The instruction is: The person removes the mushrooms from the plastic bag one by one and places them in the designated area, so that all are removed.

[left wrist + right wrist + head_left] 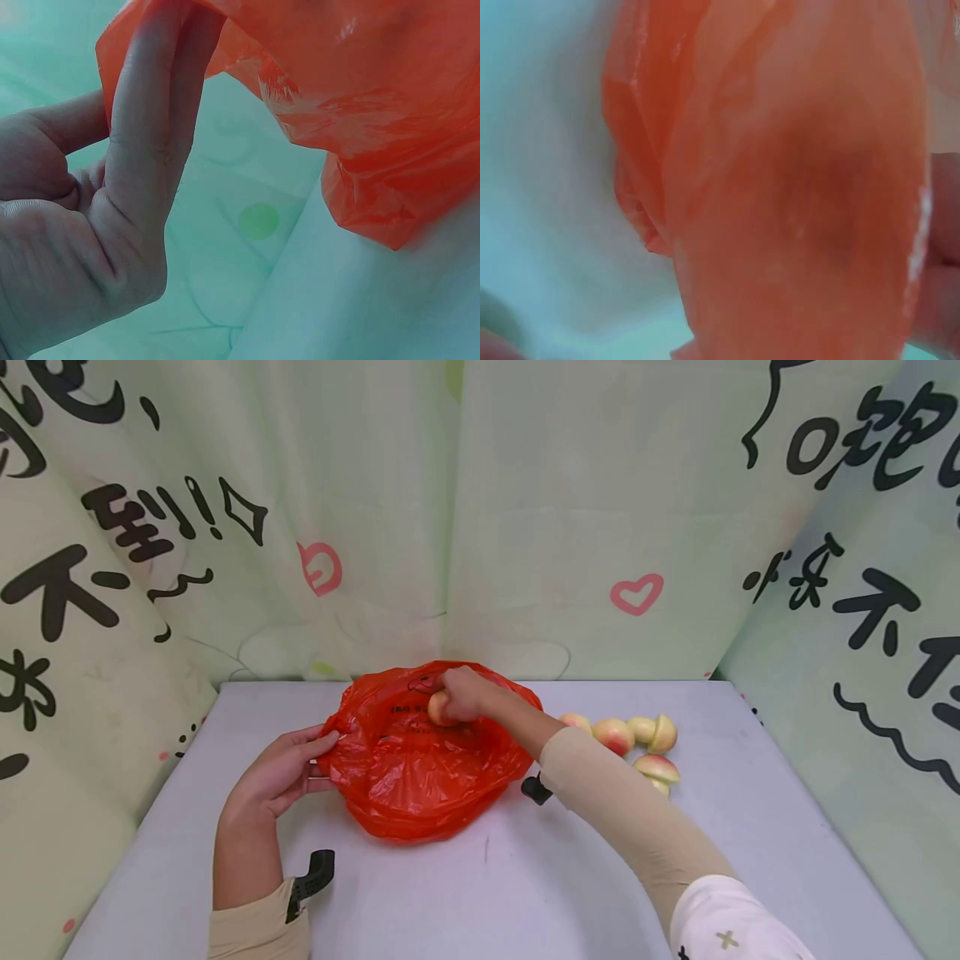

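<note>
A red plastic bag (pixel 427 777) stands on the table with its wide mouth facing up. My left hand (pixel 273 772) pinches the left edge of its rim between thumb and fingers; the left wrist view shows the fingers (pixel 142 112) against the thin plastic. Inside the bag's mouth, my right hand (pixel 468 693) holds a yellow-and-red mushroom (pixel 440 708), of which only a rounded part shows. In the right wrist view the bag (pixel 802 225) covers most of the picture, hiding the mushroom and nearly all of the hand.
Right of the bag, beyond my right forearm, lie several yellow mushrooms with red-blushed caps, among them one with its stem showing (pixel 663 735), a round cap (pixel 615 737) and a nearer one (pixel 657 768). A printed curtain (pixel 525 568) encloses the white table (pixel 465 902).
</note>
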Action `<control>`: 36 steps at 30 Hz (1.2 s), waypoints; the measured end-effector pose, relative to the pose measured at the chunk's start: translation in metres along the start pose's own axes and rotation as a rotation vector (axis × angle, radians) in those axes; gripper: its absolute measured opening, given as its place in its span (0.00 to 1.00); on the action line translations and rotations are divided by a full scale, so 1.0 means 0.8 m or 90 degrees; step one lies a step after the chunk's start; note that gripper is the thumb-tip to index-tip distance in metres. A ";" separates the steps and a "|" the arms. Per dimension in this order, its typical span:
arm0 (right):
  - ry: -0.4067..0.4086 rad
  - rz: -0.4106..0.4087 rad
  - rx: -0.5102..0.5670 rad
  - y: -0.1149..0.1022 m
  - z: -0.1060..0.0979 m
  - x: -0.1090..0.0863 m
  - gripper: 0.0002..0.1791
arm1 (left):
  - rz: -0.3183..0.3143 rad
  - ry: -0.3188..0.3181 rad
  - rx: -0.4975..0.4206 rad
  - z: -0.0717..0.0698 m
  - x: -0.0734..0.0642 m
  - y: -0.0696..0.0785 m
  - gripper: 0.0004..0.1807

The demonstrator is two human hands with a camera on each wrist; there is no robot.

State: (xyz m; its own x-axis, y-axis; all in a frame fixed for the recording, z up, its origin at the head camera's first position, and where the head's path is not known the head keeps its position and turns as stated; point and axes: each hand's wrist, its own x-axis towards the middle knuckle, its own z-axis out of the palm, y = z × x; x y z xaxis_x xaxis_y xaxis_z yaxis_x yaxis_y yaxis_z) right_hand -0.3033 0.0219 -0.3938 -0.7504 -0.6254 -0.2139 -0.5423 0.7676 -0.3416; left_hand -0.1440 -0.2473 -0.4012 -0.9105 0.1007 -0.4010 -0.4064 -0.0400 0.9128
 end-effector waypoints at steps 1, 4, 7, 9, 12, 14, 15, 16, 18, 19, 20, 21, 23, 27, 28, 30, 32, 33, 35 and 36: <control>0.001 -0.007 0.001 0.001 -0.001 -0.001 0.21 | -0.001 0.001 0.000 0.000 0.000 0.000 0.35; 0.002 -0.028 0.009 0.002 -0.001 -0.005 0.23 | -0.003 0.002 0.000 0.000 -0.001 0.001 0.36; -0.001 -0.033 0.041 0.003 -0.001 -0.011 0.23 | -0.007 0.002 -0.001 0.000 -0.001 0.002 0.36; -0.002 -0.033 0.060 0.003 0.000 -0.015 0.22 | -0.010 0.005 0.000 0.000 -0.002 0.002 0.36; -0.001 -0.028 0.090 0.003 0.002 -0.021 0.21 | -0.010 0.006 0.004 0.000 -0.003 0.002 0.36; 0.004 -0.031 0.097 0.004 0.004 -0.025 0.21 | -0.012 0.011 0.007 0.001 -0.004 0.002 0.35; 0.006 -0.032 0.104 0.004 0.004 -0.027 0.21 | -0.012 0.012 0.008 0.001 -0.004 0.002 0.35; 0.008 -0.034 0.108 0.004 0.004 -0.029 0.20 | -0.012 0.011 0.009 0.001 -0.004 0.003 0.36; 0.014 -0.039 0.114 0.005 0.003 -0.034 0.20 | -0.012 0.012 0.009 0.002 -0.004 0.002 0.36; 0.018 -0.043 0.117 0.005 0.003 -0.037 0.20 | -0.013 0.012 0.008 0.002 -0.004 0.002 0.36; 0.020 -0.045 0.124 0.005 0.003 -0.040 0.19 | -0.011 0.009 0.008 0.002 -0.004 0.003 0.36; 0.023 -0.048 0.130 0.006 0.002 -0.043 0.19 | -0.012 0.009 0.007 0.002 -0.004 0.002 0.36; 0.030 -0.052 0.143 0.006 0.001 -0.049 0.20 | -0.012 0.006 0.004 0.002 -0.004 0.003 0.36; 0.044 -0.057 0.172 0.008 -0.001 -0.061 0.20 | -0.012 0.005 0.001 0.001 -0.005 0.003 0.36; 0.050 -0.058 0.176 0.010 -0.002 -0.064 0.21 | -0.012 0.003 0.001 0.001 -0.005 0.003 0.36; 0.060 -0.055 0.186 0.013 -0.002 -0.070 0.21 | -0.013 0.004 0.000 0.001 -0.005 0.003 0.36; 0.072 -0.051 0.197 0.016 -0.001 -0.076 0.21 | -0.014 0.004 -0.002 0.001 -0.005 0.003 0.36; 0.077 -0.050 0.206 0.016 -0.001 -0.079 0.21 | -0.014 0.005 -0.002 0.001 -0.006 0.004 0.36; 0.085 -0.047 0.228 0.017 -0.002 -0.086 0.21 | -0.017 0.008 -0.003 0.001 -0.006 0.004 0.37; 0.088 -0.045 0.240 0.018 -0.003 -0.089 0.22 | -0.018 0.009 -0.002 0.001 -0.006 0.004 0.37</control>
State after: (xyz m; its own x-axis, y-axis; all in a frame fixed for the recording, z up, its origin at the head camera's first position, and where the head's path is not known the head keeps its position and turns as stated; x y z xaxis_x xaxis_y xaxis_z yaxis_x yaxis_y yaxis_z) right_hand -0.2585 0.0774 -0.3815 -0.7736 -0.6307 -0.0619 -0.4375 0.6021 -0.6679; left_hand -0.1407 -0.2470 -0.3964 -0.9000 0.0881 -0.4270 -0.4315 -0.0402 0.9012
